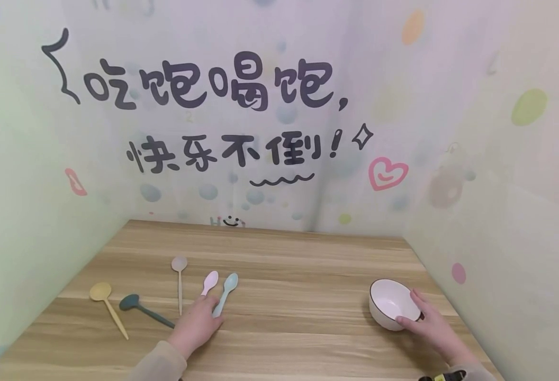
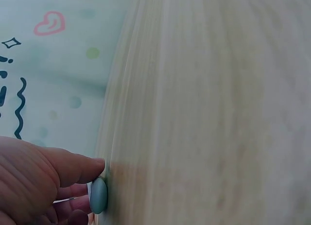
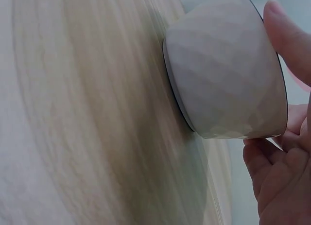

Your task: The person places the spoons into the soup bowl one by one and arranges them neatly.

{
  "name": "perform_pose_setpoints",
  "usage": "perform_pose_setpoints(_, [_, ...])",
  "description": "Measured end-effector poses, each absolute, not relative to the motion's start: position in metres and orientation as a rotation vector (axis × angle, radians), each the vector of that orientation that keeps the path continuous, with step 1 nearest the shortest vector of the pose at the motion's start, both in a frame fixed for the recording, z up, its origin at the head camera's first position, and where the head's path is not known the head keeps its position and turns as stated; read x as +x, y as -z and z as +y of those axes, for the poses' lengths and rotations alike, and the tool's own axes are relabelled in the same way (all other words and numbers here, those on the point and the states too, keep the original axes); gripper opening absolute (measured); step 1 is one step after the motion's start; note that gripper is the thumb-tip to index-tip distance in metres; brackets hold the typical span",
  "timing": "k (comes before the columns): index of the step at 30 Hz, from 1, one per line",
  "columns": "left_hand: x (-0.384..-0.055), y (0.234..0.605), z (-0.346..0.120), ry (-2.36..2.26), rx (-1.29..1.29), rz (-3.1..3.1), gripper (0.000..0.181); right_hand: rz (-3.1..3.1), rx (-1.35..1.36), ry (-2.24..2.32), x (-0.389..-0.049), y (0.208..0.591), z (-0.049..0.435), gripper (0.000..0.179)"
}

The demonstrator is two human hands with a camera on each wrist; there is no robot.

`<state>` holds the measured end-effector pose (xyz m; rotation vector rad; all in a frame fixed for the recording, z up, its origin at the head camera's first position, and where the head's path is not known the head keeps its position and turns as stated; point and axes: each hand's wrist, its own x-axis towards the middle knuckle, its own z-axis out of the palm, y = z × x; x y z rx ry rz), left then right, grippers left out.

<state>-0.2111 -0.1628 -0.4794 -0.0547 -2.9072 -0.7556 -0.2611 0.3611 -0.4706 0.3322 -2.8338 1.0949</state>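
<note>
My left hand [image 1: 197,324] is low over the table among the spoons. Its thumb and fingers pinch the handle of a light blue spoon [image 1: 231,282], whose rounded handle end shows beside the thumb in the left wrist view. Just left of it is a pink spoon [image 1: 210,279], its lower part hidden by the hand. On the right, my right hand [image 1: 432,325] grips a white bowl [image 1: 391,301] with a dark rim, thumb and fingers at its right side. The right wrist view shows the bowl's faceted outer wall [image 3: 223,69], its base close over the table.
Left of the left hand lie a yellow long-handled spoon [image 1: 100,291], a dark teal one [image 1: 129,302] and a slim beige one [image 1: 179,263]. The wooden table [image 1: 303,296] meets printed walls [image 1: 270,206] at the back and both sides.
</note>
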Motion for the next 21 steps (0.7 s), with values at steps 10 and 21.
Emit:
perform_pose_setpoints(10, [-0.21, 0.481, -0.163, 0.759, -0.048, -2.9, 0.04, -2.832, 0.315, -1.108, -0.259, 0.47, 0.357, 0.089])
perform_pose_setpoints(21, [-0.211, 0.482, -0.163, 0.766, -0.053, -2.891, 0.036, -2.826, 0.343, -1.129, -0.258, 0.468, 0.342, 0.09])
